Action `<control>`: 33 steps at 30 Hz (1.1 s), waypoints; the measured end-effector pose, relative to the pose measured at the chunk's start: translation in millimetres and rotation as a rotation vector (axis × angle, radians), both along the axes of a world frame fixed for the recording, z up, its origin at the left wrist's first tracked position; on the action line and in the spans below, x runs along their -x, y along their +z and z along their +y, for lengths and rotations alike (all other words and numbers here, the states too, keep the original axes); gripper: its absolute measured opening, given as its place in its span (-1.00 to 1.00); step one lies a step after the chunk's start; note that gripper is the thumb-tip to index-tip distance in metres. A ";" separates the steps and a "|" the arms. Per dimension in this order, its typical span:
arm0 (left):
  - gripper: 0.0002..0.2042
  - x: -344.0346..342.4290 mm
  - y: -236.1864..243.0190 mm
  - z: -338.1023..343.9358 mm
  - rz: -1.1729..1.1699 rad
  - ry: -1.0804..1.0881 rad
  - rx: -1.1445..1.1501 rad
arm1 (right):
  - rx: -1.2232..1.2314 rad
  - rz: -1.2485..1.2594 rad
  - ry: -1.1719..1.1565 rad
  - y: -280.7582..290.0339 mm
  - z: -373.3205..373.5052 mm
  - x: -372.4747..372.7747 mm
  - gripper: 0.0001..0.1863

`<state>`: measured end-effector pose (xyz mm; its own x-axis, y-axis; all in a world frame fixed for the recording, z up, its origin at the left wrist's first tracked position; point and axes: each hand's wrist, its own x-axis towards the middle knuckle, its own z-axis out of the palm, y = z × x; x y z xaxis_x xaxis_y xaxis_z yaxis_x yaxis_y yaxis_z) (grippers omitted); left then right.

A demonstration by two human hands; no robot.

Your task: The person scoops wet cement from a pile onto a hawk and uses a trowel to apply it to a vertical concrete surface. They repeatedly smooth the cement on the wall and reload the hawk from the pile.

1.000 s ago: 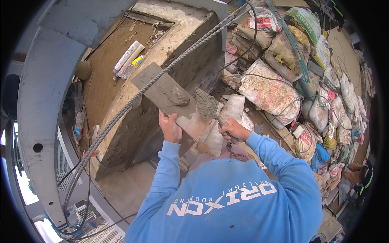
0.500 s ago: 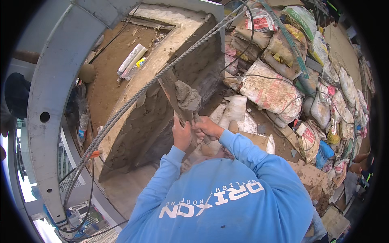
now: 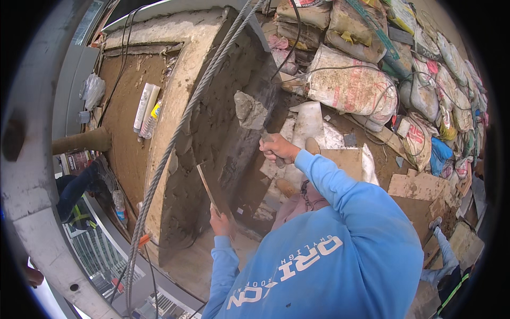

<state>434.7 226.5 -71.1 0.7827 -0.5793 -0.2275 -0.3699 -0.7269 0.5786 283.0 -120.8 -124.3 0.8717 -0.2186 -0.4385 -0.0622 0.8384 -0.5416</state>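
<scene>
My right hand (image 3: 280, 149) is wrapped around the handle of a trowel, whose blade is covered by a lump of wet grey mortar (image 3: 249, 110). The loaded blade is held out in front of the rough plastered wall (image 3: 194, 117); whether it touches cannot be seen. Lower and to the left, my left hand (image 3: 222, 220) grips the bottom end of a thin, mortar-stained board (image 3: 208, 186), seen nearly edge-on and tilted. My hands are apart, with the board well short of the trowel.
A taut steel cable (image 3: 175, 130) crosses in front of the wall. Stacked sacks (image 3: 350, 87) and cardboard pieces (image 3: 419, 186) lie to the right. Bottles and a white roll (image 3: 146, 109) rest beyond the wall's top. A steel beam (image 3: 34, 159) rises at left; other people show at both sides.
My hands have separated: the trowel with its mortar has come away from the board, while my left hand has dropped lower with the board. The whole view has also shifted.
</scene>
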 end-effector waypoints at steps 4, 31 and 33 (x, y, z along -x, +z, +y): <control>-0.40 46.2 18.0 79.5 0.012 0.136 -0.433 | 0.013 0.155 -0.195 -87.8 -39.1 -31.2 -0.86; -0.48 -45.4 -6.5 79.0 0.262 0.086 0.224 | 0.833 0.305 -0.036 34.7 9.1 10.5 -0.46; -0.55 -61.5 2.5 20.2 0.580 0.121 0.391 | 1.036 0.394 0.014 78.0 3.3 34.5 -0.54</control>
